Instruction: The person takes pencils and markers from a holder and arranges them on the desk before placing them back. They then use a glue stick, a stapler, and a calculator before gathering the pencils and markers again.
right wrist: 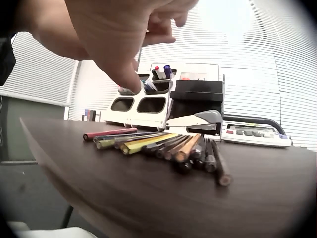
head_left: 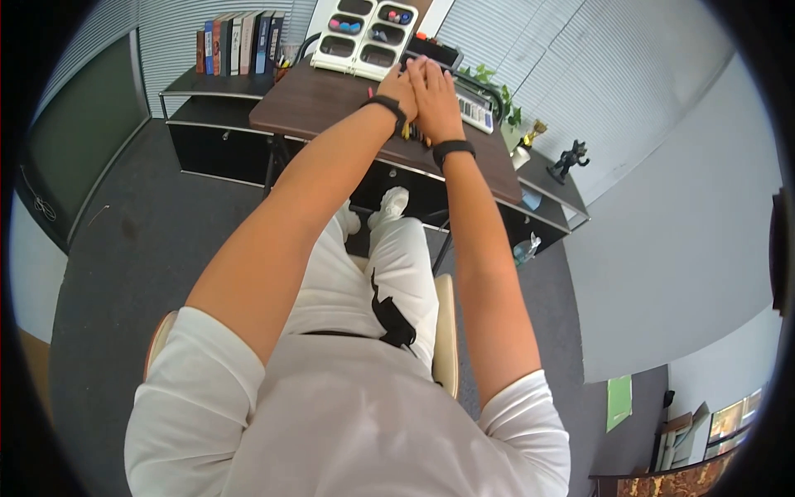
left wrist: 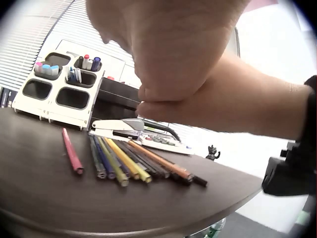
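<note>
1. Two hands, left hand (head_left: 400,85) and right hand (head_left: 434,98), hover side by side, fingers relaxed, holding nothing.
2. Pencils (left wrist: 130,162) lie in a row on the worktop (left wrist: 44,193) beneath, organizer (left wrist: 59,82) at 11 o'clock, within reach.

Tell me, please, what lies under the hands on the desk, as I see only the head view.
Observer: A row of pencils lies side by side on the desk.
Operator: Does either hand hold one?
Observer: No. In the wrist views the left hand and the right hand are above the pencils, touching none.
Operator: Is anything else hidden there?
Observer: A stapler lies just behind the pencils.
</note>
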Motion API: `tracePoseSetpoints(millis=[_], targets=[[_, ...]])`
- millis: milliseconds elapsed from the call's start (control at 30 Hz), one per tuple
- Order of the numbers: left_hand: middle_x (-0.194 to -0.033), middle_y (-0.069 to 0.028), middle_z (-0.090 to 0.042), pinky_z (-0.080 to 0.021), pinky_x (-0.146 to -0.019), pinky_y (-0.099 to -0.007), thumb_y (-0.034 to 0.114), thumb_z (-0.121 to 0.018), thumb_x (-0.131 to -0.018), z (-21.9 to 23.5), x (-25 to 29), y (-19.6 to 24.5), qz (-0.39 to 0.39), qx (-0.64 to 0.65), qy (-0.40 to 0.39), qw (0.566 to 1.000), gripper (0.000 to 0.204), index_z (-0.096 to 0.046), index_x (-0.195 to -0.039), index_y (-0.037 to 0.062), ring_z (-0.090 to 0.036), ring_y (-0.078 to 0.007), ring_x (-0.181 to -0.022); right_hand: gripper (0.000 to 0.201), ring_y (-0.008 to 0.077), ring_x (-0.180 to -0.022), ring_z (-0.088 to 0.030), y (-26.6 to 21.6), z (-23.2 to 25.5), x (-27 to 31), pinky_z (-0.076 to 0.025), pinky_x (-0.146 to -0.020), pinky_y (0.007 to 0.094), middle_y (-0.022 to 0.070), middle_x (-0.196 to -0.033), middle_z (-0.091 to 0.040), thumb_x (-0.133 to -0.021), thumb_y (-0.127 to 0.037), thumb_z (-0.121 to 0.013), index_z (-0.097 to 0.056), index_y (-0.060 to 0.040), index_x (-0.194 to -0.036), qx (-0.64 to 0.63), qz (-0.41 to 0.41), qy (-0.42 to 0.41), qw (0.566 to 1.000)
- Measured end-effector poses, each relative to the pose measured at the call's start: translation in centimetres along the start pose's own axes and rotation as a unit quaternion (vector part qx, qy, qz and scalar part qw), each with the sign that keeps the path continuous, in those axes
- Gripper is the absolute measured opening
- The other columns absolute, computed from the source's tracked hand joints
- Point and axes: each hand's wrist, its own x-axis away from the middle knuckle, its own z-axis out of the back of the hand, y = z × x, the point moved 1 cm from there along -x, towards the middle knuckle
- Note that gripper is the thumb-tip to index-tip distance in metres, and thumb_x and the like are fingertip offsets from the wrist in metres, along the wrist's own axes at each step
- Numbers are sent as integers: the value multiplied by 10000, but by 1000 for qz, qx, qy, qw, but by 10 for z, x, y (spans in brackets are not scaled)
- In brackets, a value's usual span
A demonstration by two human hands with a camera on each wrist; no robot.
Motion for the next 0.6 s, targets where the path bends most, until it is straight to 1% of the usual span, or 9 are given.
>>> tracePoseSetpoints(millis=[67,100,167,200,267,333,433,467,600], targets=[[-1509,-108,-332,-254,-1120,-411,211,-445,-928,-10,-4,-1,-45,2,29,999,579,-291,-1481,138,-288,-274,-1392,481,311,-1332,-372,-3,15,-7,-283,-1104,457,165,-1356,-456,-876,-90,-459,-436,-114,-1356,27,40,-5,999],[-1507,-110,-334,-266,-1119,-379,184,-439,-923,-9,-2,0,-56,34,6,998,581,-287,-1483,147,-309,-261,-1380,508,300,-1325,-388,-4,21,-11,-269,-1114,456,149,-1361,-468,-856,-79,-489,-434,-119,-1359,23,81,-23,996],[-1459,-137,-402,-306,-1089,-392,155,-440,-911,-13,5,-7,-95,76,105,987,546,-355,-1448,109,-394,-261,-1324,556,289,-1205,-486,-4,23,-14,-350,-1043,432,111,-1221,-547,-792,-48,-563,-457,-125,-1332,2,101,-13,995],[-1387,-133,-475,-350,-1038,-395,164,-463,-896,-18,7,-9,-120,17,72,990,477,-451,-1368,93,-454,-267,-1253,556,289,-1205,-486,-5,24,-14,-350,-1043,432,111,-1221,-547,-792,-48,-563,-457,-125,-1332,1,102,-14,995],[-1315,-130,-549,-394,-987,-397,173,-485,-882,-11,13,-13,-148,-42,38,987,422,-547,-1288,76,-515,-273,-1183,535,271,-1086,-542,-7,29,-18,-407,-966,395,90,-1073,-580,-744,-55,-638,-508,-143,-1256,-38,46,-182,982],[-1109,-107,-653,-444,-868,-391,227,-534,-836,-10,21,-14,-171,-11,-76,982,294,-677,-1047,80,-584,-274,-1023,545,269,-1037,-552,-10,25,-14,-426,-928,386,84,-1037,-578,-722,-45,-654,-515,-148,-1239,-53,59,-181,980],[-971,-95,-678,-450,-818,-382,282,-569,-792,-10,36,-22,-187,82,-18,979,281,-695,-934,75,-600,-275,-943,591,269,-1008,-567,-19,10,-9,-454,-886,379,77,-1034,-580,-679,-70,-710,-515,-163,-1229,-86,78,-153,981],[-989,-112,-674,-452,-836,-379,289,-565,-790,-13,39,-25,-179,85,-97,975,302,-694,-942,63,-596,-273,-970,621,267,-1016,-567,-25,7,-7,-455,-890,375,74,-1040,-579,-659,-92,-734,-511,-164,-1234,-95,67,-165,979],[-1004,-111,-674,-448,-859,-383,318,-570,-797,-24,47,-30,-185,66,-44,980,328,-690,-963,61,-593,-270,-994,730,264,-1043,-563,-37,-11,-5,-445,-907,437,49,-1086,-575,-612,-158,-806,-492,-201,-1270,-82,39,-176,980]])
